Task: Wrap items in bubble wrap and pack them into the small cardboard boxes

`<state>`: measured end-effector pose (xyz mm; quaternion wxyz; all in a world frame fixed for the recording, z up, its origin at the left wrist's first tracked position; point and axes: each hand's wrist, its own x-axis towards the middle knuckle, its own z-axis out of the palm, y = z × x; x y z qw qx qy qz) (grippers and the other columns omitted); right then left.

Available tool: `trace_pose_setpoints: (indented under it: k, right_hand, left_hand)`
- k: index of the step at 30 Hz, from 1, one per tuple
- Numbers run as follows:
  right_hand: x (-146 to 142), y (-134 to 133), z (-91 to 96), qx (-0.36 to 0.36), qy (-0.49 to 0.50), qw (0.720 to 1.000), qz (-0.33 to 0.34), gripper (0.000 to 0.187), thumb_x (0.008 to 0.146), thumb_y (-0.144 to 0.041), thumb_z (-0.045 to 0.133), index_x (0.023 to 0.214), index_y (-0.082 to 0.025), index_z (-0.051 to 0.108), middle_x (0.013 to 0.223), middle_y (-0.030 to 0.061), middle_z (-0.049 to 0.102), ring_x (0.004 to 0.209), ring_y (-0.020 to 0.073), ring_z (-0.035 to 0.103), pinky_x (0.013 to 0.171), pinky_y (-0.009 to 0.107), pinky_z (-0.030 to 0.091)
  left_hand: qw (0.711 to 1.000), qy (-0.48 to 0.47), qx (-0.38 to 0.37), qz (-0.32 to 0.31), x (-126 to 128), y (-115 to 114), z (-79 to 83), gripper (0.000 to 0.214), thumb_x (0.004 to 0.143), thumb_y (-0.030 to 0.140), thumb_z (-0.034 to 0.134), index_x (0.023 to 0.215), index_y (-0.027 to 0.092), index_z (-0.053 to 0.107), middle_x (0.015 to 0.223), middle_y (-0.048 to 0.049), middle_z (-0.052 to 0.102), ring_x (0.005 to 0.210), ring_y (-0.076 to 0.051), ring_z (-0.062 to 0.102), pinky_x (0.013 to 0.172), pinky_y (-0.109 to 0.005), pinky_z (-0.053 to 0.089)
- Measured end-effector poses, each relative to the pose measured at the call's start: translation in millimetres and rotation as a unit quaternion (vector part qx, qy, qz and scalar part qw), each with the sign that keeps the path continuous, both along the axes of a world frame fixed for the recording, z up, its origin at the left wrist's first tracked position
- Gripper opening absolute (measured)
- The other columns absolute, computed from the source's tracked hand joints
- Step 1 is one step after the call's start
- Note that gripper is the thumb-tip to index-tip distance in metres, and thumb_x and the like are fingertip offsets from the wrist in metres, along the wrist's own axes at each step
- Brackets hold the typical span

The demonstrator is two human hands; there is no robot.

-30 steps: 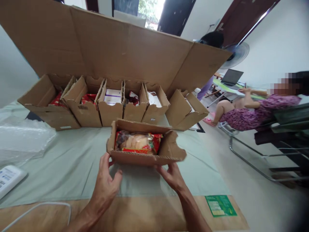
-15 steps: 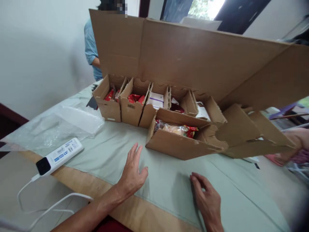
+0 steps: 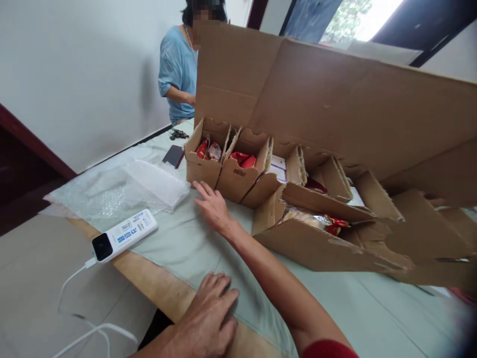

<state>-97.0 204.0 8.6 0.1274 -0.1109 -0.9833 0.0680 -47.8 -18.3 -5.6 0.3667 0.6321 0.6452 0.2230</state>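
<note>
My right hand (image 3: 212,206) stretches across to the left with its fingers spread and nothing in them. It is just in front of the leftmost cardboard compartment box (image 3: 204,170) and beside the clear bubble wrap (image 3: 156,183); whether the fingertips touch either I cannot tell. Closer to me, my left hand (image 3: 210,313) is palm down over the table's front edge, fingers extended and holding nothing. A front cardboard box (image 3: 320,248) has clear-wrapped food and a red packet (image 3: 336,224) inside. Red packets (image 3: 244,159) also show in the back row.
A white power bank with a dark screen (image 3: 124,236) lies at the table edge, its white cable (image 3: 69,278) hanging down. A tall cardboard panel (image 3: 328,94) rises behind the boxes. Beyond it is a person in a blue top (image 3: 179,74). A dark flat object (image 3: 174,156) lies at the back left.
My right hand has swung left across my left arm toward the leftmost box. My left hand has drawn back toward the table edge. The view has turned left.
</note>
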Motion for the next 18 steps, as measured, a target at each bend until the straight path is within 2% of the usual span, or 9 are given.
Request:
trace_pose_setpoints:
  k: [2, 4, 6, 8, 10, 12, 15, 17, 18]
  right_hand:
    - [-28.8, 1.5, 0.1, 0.012, -0.032, 0.999, 0.027, 0.032, 0.095, -0.003, 0.050, 0.111, -0.020, 0.071, 0.163, 0.0086, 0.044, 0.152, 0.0280, 0.034, 0.105, 0.046, 0.047]
    - [-36.8, -2.6, -0.5, 0.006, -0.026, 0.999, 0.032, 0.040, 0.095, -0.002, 0.048, 0.125, -0.021, 0.065, 0.159, 0.0084, 0.049, 0.151, 0.0249, 0.035, 0.107, 0.044, 0.046]
    - [-26.4, -9.7, -1.8, -0.034, 0.012, 0.999, 0.017, 0.047, 0.094, -0.003, 0.048, 0.136, -0.021, 0.059, 0.156, 0.0097, 0.052, 0.148, 0.0239, 0.039, 0.109, 0.044, 0.045]
    - [-4.3, -17.2, -3.1, -0.143, 0.091, 0.985, -0.009, 0.048, 0.093, -0.010, 0.051, 0.139, -0.022, 0.058, 0.153, 0.0110, 0.054, 0.142, 0.0241, 0.047, 0.107, 0.042, 0.048]
    - [21.8, -24.1, -4.3, -0.313, 0.179, 0.932, -0.047, 0.044, 0.092, -0.019, 0.054, 0.135, -0.023, 0.061, 0.142, 0.0109, 0.062, 0.127, 0.0235, 0.059, 0.095, 0.038, 0.055]
    - [46.7, -30.8, -6.6, -0.468, 0.230, 0.848, -0.098, 0.038, 0.090, -0.029, 0.057, 0.127, -0.023, 0.066, 0.127, 0.0097, 0.069, 0.108, 0.0220, 0.066, 0.080, 0.033, 0.058]
    - [79.6, -42.2, -14.4, -0.592, 0.262, 0.742, -0.174, 0.039, 0.085, -0.039, 0.066, 0.119, -0.021, 0.068, 0.120, 0.0097, 0.071, 0.092, 0.0191, 0.068, 0.072, 0.030, 0.058]
    - [99.1, -49.6, -20.0, -0.625, 0.241, 0.716, -0.199, 0.043, 0.081, -0.040, 0.069, 0.120, -0.020, 0.068, 0.115, 0.0098, 0.073, 0.085, 0.0179, 0.069, 0.066, 0.028, 0.056]
    - [107.8, -52.5, -21.3, -0.631, 0.207, 0.721, -0.199, 0.043, 0.081, -0.039, 0.070, 0.119, -0.019, 0.068, 0.106, 0.0086, 0.075, 0.078, 0.0172, 0.069, 0.061, 0.027, 0.054]
  left_hand:
    - [1.000, -0.004, -0.018, 0.002, -8.0, -5.7, 0.2, 0.056, 0.080, 0.017, 0.060, 0.136, 0.021, 0.064, 0.153, -0.0147, 0.053, 0.146, -0.035, 0.044, 0.125, -0.061, 0.026]
    - [0.999, -0.015, -0.014, 0.028, -15.3, -11.2, -5.3, 0.056, 0.079, 0.016, 0.061, 0.134, 0.021, 0.065, 0.151, -0.0144, 0.056, 0.144, -0.035, 0.047, 0.125, -0.062, 0.027]
    - [0.996, -0.043, 0.016, 0.078, -21.4, -15.7, -14.3, 0.052, 0.079, 0.016, 0.059, 0.129, 0.021, 0.069, 0.146, -0.0138, 0.061, 0.140, -0.033, 0.052, 0.123, -0.059, 0.033]
    - [0.985, -0.088, 0.048, 0.138, -26.2, -17.6, -23.5, 0.048, 0.081, 0.018, 0.057, 0.127, 0.021, 0.070, 0.141, -0.0136, 0.064, 0.134, -0.032, 0.057, 0.118, -0.055, 0.042]
    - [0.967, -0.141, 0.064, 0.203, -29.6, -16.5, -30.7, 0.049, 0.083, 0.022, 0.055, 0.130, 0.021, 0.067, 0.141, -0.0139, 0.064, 0.130, -0.031, 0.060, 0.108, -0.051, 0.052]
    - [0.942, -0.187, 0.071, 0.269, -32.0, -13.3, -35.5, 0.053, 0.083, 0.025, 0.055, 0.136, 0.020, 0.062, 0.140, -0.0149, 0.064, 0.126, -0.030, 0.063, 0.100, -0.047, 0.057]
    - [0.903, -0.228, 0.091, 0.353, -34.5, -8.7, -40.8, 0.059, 0.084, 0.028, 0.055, 0.143, 0.018, 0.053, 0.139, -0.0160, 0.062, 0.126, -0.029, 0.062, 0.102, -0.047, 0.054]
    - [0.885, -0.233, 0.115, 0.385, -36.2, -7.7, -43.7, 0.062, 0.085, 0.029, 0.055, 0.146, 0.019, 0.047, 0.144, -0.0162, 0.058, 0.132, -0.029, 0.058, 0.106, -0.049, 0.051]
    - [0.881, -0.229, 0.129, 0.394, -37.1, -7.7, -45.0, 0.063, 0.085, 0.030, 0.055, 0.146, 0.019, 0.046, 0.147, -0.0162, 0.055, 0.134, -0.030, 0.056, 0.106, -0.050, 0.050]
